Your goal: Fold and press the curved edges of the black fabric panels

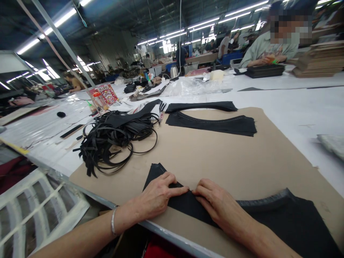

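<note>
Fabric (282, 218), black, flat on cardboard (215, 157) at the near table edge. Left hand (158, 195) and right hand (215, 206) pressed flat on its upper edge, fingers together, index tips almost touching, gripping nothing. Strap tangle (115, 139) and cut pieces (215, 123) farther back.

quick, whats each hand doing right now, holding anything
Left hand: open, fingers pressed flat on the black fabric piece, nothing gripped.
Right hand: open, fingertips pressing the same piece's upper edge.
</note>
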`<state>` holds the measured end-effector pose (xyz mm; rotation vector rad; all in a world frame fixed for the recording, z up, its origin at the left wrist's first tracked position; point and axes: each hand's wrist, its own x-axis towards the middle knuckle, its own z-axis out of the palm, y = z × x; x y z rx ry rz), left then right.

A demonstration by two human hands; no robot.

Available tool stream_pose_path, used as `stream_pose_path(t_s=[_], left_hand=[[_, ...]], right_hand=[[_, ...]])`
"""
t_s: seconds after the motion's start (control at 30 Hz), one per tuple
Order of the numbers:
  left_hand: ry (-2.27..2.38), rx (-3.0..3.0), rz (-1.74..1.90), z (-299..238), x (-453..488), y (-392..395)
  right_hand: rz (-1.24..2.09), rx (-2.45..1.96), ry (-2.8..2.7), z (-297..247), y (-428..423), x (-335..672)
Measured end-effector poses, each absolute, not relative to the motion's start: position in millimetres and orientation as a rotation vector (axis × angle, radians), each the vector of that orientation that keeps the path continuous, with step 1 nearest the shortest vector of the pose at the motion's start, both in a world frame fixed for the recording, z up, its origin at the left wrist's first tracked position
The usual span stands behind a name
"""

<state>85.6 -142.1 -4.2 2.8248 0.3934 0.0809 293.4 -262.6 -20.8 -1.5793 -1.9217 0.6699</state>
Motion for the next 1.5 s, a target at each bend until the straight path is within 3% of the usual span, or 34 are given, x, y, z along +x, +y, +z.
stream_pose_path(t_s=[0.8,1.13,1.5], left_hand=[[0.322,2.857,0.127,-12.3,71.4,-167.3],[0.714,2.515,0.78,-19.3,74.3,-150.1],[0.601,2.98,0.397,-20.7,63.3,-136.9]], right_hand=[[0.558,-1.575,-2.053,-27.7,-274.5,303.0],[0.506,-1.608,-2.115,-23.7,-274.0,302.3],[0.469,-1.61,-2.156,-24.3,-276.0,301.4]])
